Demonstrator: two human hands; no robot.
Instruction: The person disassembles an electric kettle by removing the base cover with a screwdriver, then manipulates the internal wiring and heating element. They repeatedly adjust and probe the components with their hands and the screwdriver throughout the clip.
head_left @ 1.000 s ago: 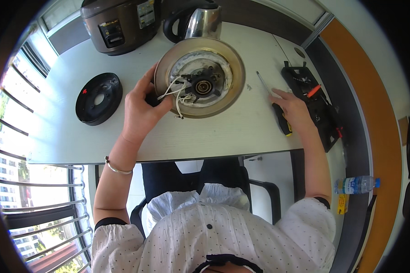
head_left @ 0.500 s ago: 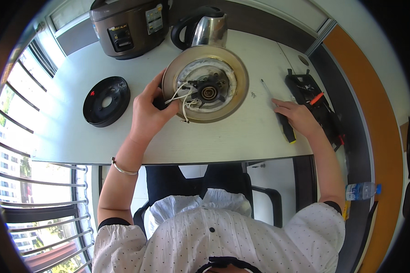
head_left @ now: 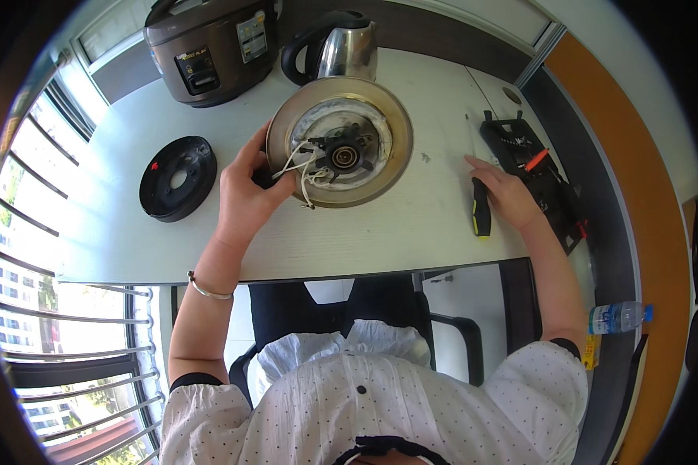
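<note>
My left hand (head_left: 248, 182) grips the left edge of a round metal appliance base (head_left: 386, 174), its exposed underside showing a dark central fitting (head_left: 344, 155) and loose white wires (head_left: 309, 159). My right hand (head_left: 502, 190) has its fingers closed on the top of the black-and-yellow handle of a screwdriver (head_left: 481, 211), whose thin shaft points toward the back of the table. A round black plastic cover (head_left: 171, 198) with a red spot lies on the left. Beside my right hand is a black open tool case (head_left: 508, 136) with an orange-red tool (head_left: 536, 160) in it.
Along the back of the white table (head_left: 372, 240) stand a brown rice cooker (head_left: 209, 54) and a steel kettle (head_left: 345, 50). Small bits (head_left: 426, 157) lie right of the metal base. A water bottle (head_left: 616, 316) is low at right; a barred window is at left.
The screwdriver has turned from slanting to nearly straight front-to-back as my right fingers closed on its handle. My left hand keeps its grip on the metal base.
</note>
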